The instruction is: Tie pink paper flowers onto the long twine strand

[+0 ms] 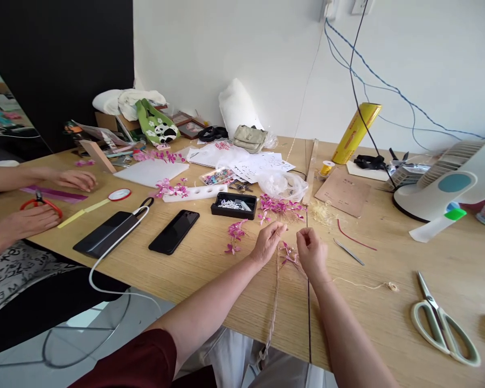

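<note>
My left hand (268,243) is closed in a pinch above the table, thumb against the forefinger. My right hand (312,253) is closed beside it, a small gap apart. What the fingertips hold is too small to make out. A braided, light brown cord (275,302) runs from beneath my left hand down over the table edge toward my lap. Small purple-pink flowers (290,254) lie between and below the hands. A thin beige thread (364,284) extends from my right wrist to a little coil on the table. More pink flowers (236,234) lie left of my left hand.
Scissors (438,318) lie at the right, with tweezers (348,251) nearer my hand. A black tray (233,206) of small white pieces, a phone (173,231) and a white fan (448,178) stand around. At the left, another person's hand (40,218) rests by orange-handled scissors (41,200).
</note>
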### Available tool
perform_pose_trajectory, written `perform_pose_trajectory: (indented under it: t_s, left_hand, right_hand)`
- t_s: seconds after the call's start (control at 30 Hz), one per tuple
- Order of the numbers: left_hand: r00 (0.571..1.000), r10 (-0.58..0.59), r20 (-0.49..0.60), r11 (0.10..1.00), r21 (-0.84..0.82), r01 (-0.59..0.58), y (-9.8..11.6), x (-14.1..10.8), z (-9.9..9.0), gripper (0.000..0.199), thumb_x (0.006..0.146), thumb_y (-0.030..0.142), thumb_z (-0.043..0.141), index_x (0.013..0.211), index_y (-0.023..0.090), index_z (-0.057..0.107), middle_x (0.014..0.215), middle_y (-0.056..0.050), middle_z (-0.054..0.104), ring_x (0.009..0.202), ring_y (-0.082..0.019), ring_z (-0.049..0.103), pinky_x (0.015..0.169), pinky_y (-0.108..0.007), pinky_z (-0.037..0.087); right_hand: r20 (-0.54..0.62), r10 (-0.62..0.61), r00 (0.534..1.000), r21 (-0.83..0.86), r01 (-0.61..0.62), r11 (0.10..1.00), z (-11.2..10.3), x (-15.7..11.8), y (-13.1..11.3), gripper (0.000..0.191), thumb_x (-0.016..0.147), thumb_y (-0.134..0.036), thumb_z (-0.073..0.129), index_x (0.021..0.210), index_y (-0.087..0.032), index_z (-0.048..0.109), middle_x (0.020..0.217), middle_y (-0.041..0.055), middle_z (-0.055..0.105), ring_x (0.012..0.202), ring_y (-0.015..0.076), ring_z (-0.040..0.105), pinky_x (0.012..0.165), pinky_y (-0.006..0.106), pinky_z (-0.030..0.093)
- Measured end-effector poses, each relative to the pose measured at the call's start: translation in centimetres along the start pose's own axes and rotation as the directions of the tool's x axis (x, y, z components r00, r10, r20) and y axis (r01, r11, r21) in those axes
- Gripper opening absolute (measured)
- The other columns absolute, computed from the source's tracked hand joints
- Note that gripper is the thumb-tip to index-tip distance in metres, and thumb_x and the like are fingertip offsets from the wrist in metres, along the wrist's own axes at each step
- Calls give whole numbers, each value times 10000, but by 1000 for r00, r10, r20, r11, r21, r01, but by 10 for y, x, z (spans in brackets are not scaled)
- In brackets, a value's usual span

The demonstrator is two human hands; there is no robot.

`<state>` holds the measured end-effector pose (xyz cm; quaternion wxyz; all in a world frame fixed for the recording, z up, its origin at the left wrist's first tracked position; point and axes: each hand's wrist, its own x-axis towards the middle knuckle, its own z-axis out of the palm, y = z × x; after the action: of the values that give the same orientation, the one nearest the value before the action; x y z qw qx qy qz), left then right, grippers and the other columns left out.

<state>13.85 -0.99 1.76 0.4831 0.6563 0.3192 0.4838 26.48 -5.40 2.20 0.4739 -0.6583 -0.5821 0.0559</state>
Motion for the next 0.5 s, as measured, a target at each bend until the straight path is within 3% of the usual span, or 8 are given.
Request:
perform_pose_trajectory:
  t_s: [0.13,0.3,0.5]
  left_hand:
    - [999,38,-8,998,43,-38,-1,-1,1,291,793,422,527,911,159,564,562,55,378,532,-86,368,527,-212,320]
    - [986,66,-153,994,96,-51,-12,6,5,177,741,312,601,678,147,601,625,8,507,634,-108,444,624,-233,369]
    - [977,-165,-131,954,-272,125,-13,6,11,199,663,321,674,678,125,644,609,10,556,602,-93,461,604,-228,371]
  right_hand:
    - [33,-149,988,-127,152,980,2,-3,1,125,810,-256,437,716,-203,501,628,19,555,578,148,497,573,260,342]
    - [65,-186,980,-155,194,969,5,-4,0,121,813,-260,445,724,-207,506,658,26,566,604,156,509,583,261,346]
    - [37,-152,988,-107,155,982,6,-5,-1,106,816,-261,437,742,-212,496,635,17,554,579,154,501,575,265,352]
